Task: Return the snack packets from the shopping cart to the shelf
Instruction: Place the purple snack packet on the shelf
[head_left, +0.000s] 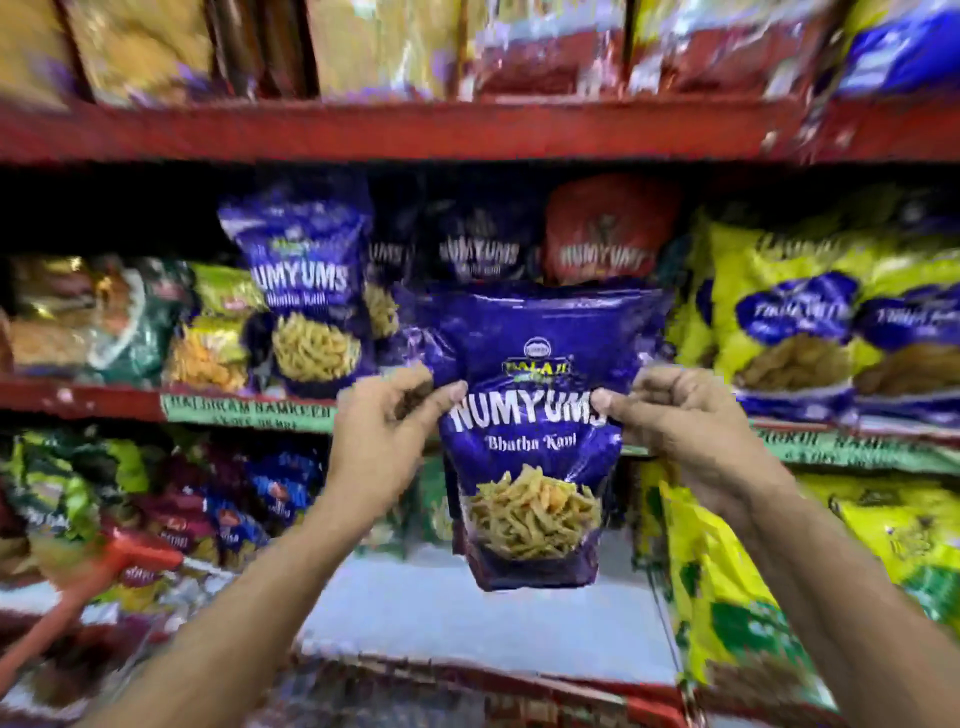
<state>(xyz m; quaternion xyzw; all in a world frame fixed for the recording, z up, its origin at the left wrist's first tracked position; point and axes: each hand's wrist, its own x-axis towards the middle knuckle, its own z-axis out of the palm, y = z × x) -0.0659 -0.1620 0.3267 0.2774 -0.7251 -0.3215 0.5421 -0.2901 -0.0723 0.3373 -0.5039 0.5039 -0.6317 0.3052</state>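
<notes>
Both hands pinched purple snack packet (530, 431) at mid-height: left hand (384, 431) on its left edge, right hand (691, 426) on its right edge. Packet hung upright, in air, in front of middle shelf (104, 397). Behind packet, matching purple packets (304, 291) stood in row. Cart handle (104, 566) below-left of packet. Risk: thumb-and-finger pinch on slick film could slip; pushing in could topple row behind.
</notes>
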